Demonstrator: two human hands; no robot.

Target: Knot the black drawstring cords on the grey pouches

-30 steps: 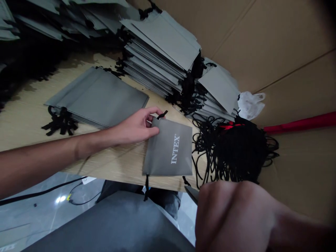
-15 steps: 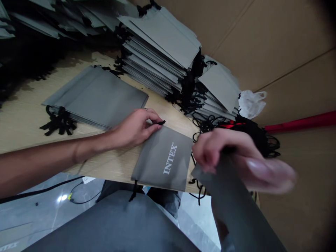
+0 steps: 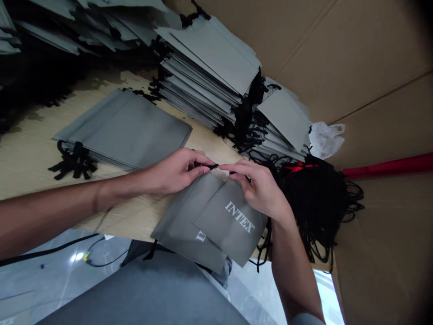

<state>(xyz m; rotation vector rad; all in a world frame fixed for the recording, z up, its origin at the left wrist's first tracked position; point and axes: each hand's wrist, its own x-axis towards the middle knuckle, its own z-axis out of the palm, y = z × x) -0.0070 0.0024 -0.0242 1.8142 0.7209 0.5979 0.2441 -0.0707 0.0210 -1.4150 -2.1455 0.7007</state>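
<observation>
Two small grey INTEX drawstring pouches lie overlapped at the front edge of the wooden table. The upper pouch partly covers the lower pouch. My left hand is closed, pinching a black drawstring at the lower pouch's top corner. My right hand has its fingers pressed on the top edge of the upper pouch, fingertips nearly meeting those of the left hand.
A flat stack of grey pouches lies to the left. Taller stacks stand behind, with a smaller one at right. A heap of black cords sits right of my hands. Cardboard and a red bar bound the right side.
My right hand has brought a second grey pouch in and laid it over the first. The first pouch has slid and turned toward the table's front edge under my left hand.
</observation>
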